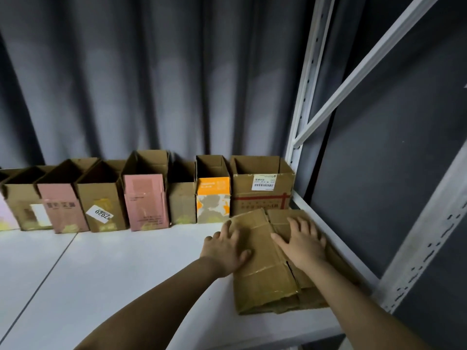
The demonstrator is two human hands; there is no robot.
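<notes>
At the right end of the shelf: a stack of flattened cartons (265, 281) lies on the white shelf board (126, 274), just in front of the open box with the barcode label (262, 195) and close to the rack upright (303, 97)
Left hand: the left hand (226, 246) lies at the left edge of the top carton, fingers spread and fairly straight, thumb on the cardboard, gripping nothing
Right hand: the right hand (302, 242) is palm down on top of the stack, fingers splayed, pressing rather than grasping
Back row: opened boxes (149, 195) stand side by side against the grey curtain (151, 84), mouths up
Step in hand: looks like picking the next flat carton off the pile, both hands laid on it ahead of a lift
Next move: I'd say fingers must curl under one edge of the top carton alone, peel it off those beneath and bring it onto bare board to square it up
Watch for: two cartons lifting together, since they overlap unevenly
</notes>
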